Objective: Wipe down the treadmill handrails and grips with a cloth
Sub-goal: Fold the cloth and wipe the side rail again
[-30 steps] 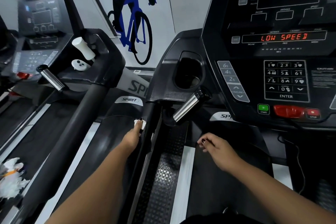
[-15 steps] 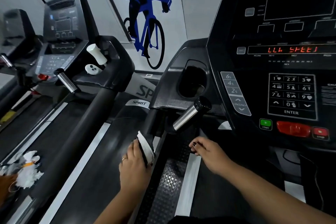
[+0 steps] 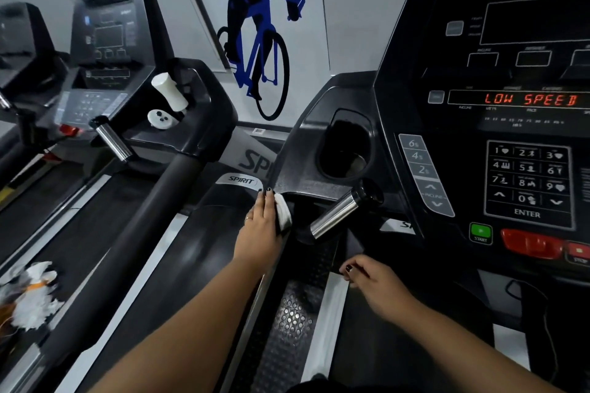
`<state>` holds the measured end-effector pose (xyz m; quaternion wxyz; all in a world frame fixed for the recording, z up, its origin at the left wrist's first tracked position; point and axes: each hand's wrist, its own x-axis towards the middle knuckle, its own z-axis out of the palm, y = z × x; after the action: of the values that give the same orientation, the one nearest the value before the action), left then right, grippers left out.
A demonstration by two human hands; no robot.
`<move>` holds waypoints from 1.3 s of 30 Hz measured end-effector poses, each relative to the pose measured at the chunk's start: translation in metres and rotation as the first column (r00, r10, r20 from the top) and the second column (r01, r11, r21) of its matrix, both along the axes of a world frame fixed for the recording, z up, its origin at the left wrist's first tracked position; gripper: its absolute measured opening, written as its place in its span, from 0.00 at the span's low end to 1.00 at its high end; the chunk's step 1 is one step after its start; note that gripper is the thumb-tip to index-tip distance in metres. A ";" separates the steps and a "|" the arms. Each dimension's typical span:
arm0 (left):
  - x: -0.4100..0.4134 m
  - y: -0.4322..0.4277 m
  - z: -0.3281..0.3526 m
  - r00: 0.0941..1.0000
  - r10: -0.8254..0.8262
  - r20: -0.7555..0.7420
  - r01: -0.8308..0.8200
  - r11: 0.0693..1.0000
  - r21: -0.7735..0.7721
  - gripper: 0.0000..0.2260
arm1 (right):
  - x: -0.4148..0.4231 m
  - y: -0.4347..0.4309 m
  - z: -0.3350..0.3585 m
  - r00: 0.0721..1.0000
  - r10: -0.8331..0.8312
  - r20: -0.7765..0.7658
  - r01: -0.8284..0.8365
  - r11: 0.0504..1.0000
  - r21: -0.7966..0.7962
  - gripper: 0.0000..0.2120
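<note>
My left hand [image 3: 260, 226] wraps a white cloth [image 3: 283, 212] around the black left handrail [image 3: 271, 268] of the treadmill, right where the rail meets the console housing. The palm hides most of the cloth. A chrome pulse grip [image 3: 338, 215] sticks out just right of that spot, untouched. My right hand [image 3: 373, 285] hovers lower, over the deck's side rail, fingers loosely curled with nothing in them.
The console [image 3: 510, 137] with keypad reads LOW SPEED at the right, beside a cup holder [image 3: 346, 145]. A second treadmill stands at the left, with its own handrail [image 3: 140, 226], a white bottle [image 3: 169, 91] and crumpled white paper [image 3: 30, 297] on its belt.
My left hand has slid the cloth up the handrail from half a second ago, reaching the console housing. The right hand has dropped back a little toward me.
</note>
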<state>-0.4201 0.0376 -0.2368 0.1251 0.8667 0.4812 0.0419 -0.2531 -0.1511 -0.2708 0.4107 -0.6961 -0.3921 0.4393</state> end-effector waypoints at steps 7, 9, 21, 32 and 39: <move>0.030 0.027 0.001 0.970 0.151 0.192 -0.136 0.987 -0.088 0.34 | 0.002 -0.001 -0.005 0.995 -0.098 -0.019 0.096 0.994 -0.050 0.10; 0.035 0.030 0.001 0.959 0.176 0.220 -0.157 0.982 -0.101 0.33 | 0.004 0.000 -0.005 0.992 -0.127 -0.002 0.126 0.990 -0.062 0.10; 0.047 0.077 0.010 0.795 0.547 0.262 -0.321 0.747 -0.583 0.29 | -0.004 -0.005 0.001 0.992 -0.125 0.033 0.128 0.985 -0.114 0.10; -0.005 0.026 -0.007 0.965 0.185 0.183 -0.119 0.938 -0.325 0.37 | 0.000 0.007 0.012 0.991 -0.111 0.068 0.120 0.981 -0.150 0.11; -0.026 -0.025 -0.012 0.960 -0.123 -0.249 0.136 0.990 0.033 0.39 | 0.009 0.019 -0.003 0.994 -0.094 0.048 0.102 0.973 -0.205 0.10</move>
<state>-0.4462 0.0123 -0.2483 0.0449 0.8976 0.4340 -0.0625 -0.2439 -0.1318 -0.2735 0.3494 -0.7619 -0.3172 0.4436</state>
